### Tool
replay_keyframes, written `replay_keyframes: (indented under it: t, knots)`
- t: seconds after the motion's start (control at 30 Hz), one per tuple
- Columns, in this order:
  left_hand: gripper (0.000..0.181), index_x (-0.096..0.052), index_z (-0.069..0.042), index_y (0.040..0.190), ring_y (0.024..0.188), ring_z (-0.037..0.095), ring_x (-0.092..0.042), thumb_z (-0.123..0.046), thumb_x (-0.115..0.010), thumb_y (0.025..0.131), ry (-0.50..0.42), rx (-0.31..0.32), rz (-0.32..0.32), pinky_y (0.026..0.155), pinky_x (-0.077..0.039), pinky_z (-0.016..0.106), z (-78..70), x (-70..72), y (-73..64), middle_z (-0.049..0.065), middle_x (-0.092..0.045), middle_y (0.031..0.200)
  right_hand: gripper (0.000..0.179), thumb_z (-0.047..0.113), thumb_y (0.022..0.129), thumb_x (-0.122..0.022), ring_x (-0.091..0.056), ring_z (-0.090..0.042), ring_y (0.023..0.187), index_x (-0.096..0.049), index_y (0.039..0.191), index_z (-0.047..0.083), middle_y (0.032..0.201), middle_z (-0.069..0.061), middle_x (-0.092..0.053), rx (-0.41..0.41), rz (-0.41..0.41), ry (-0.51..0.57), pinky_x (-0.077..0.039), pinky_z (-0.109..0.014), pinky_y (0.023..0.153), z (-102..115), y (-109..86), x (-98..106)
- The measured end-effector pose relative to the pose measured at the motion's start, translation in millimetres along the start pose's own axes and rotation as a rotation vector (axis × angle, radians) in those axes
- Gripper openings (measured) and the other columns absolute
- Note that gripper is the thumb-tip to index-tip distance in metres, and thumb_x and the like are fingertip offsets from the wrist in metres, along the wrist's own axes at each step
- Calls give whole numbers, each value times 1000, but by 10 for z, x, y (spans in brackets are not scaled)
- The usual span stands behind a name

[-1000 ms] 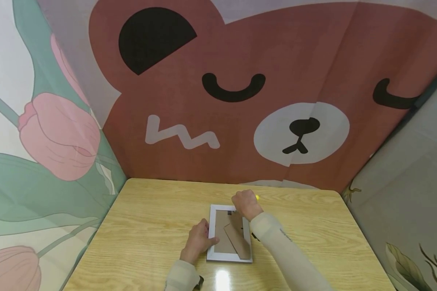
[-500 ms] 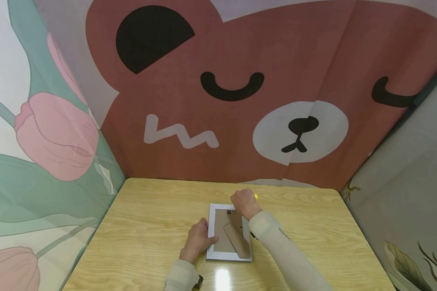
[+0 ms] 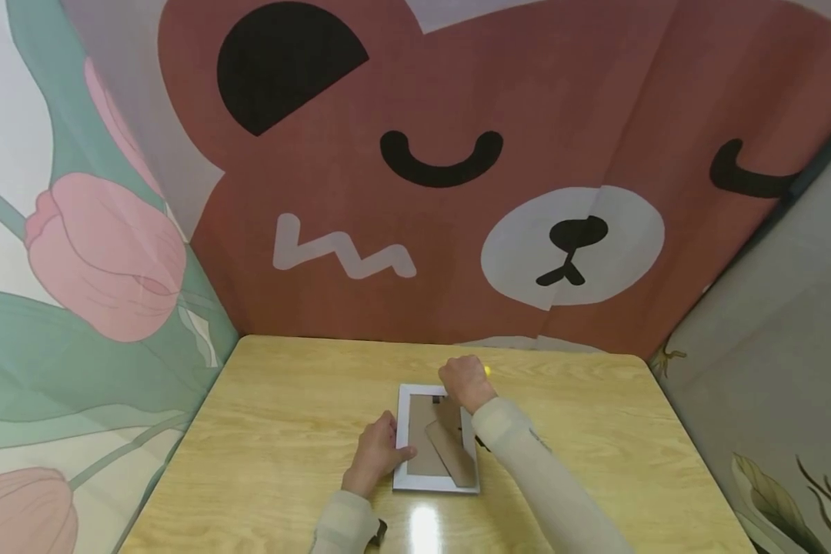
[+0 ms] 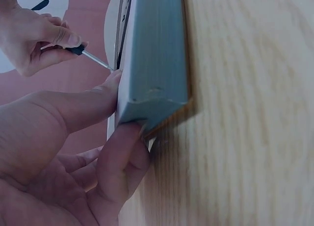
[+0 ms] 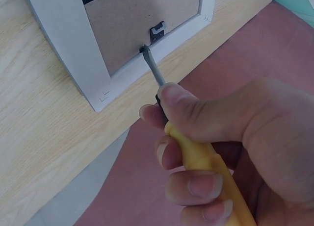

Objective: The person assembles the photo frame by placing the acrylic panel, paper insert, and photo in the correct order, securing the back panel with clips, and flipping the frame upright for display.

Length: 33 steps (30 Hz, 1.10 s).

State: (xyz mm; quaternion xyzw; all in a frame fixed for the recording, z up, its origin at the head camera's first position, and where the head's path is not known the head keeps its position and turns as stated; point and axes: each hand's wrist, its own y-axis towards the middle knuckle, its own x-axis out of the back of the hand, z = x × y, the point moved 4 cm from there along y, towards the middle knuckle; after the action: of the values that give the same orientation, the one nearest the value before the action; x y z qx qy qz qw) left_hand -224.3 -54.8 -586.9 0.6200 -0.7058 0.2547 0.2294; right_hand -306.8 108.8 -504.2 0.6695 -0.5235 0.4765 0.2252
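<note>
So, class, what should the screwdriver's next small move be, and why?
Probably a gentle lift of the small black tab with the screwdriver: its tip is at that tab by the edge of the backing, the right hand grips it, and the left hand holds the frame.

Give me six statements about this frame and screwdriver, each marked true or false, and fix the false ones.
1. The left grip holds the frame. True.
2. The right grip is empty. False: it holds the screwdriver.
3. The screwdriver's tip is beside the hanger. True.
4. The screwdriver is blue all over. False: its handle is yellow.
5. The frame lies face up. False: its back is up.
6. A bear is pictured behind the table. True.
</note>
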Motion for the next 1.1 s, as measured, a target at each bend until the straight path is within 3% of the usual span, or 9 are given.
replay_keyframes:
  t: [0.33, 0.67, 0.97, 1.1]
  knots:
    - [44, -55, -2, 98, 69, 17, -50, -14, -91, 76, -12, -8, -10, 59, -40, 27, -7, 14, 12, 4, -55, 76, 36, 11, 97, -69, -27, -11, 54, -56, 64, 13, 57, 3, -33, -11, 11, 35, -25, -28, 47, -21, -12, 61]
    - [44, -55, -2, 98, 70, 17, -50, -14, -91, 76, -2, -6, -10, 60, -40, 28, -12, 3, 3, 4, -55, 76, 42, 9, 92, -70, -29, -12, 55, -44, 60, 16, 58, 3, -33, -32, 35, 131, -25, -29, 47, -99, 46, -1]
    - [44, -55, -2, 98, 69, 17, -50, -14, -91, 75, -5, -27, -18, 59, -40, 27, -3, -5, 0, 2, -55, 75, 38, 8, 94, -70, -31, -11, 55, -51, 61, 15, 58, 3, -37, -3, 14, 102, -29, -28, 48, -74, 25, 3]
    - [45, -55, -2, 98, 69, 17, -50, -14, -91, 75, -1, -25, -19, 58, -40, 28, -2, -5, 2, 3, -54, 75, 40, 5, 89, -71, -31, -11, 56, -47, 59, 15, 59, 3, -37, -3, 14, 126, -30, -29, 48, -99, 37, 4]
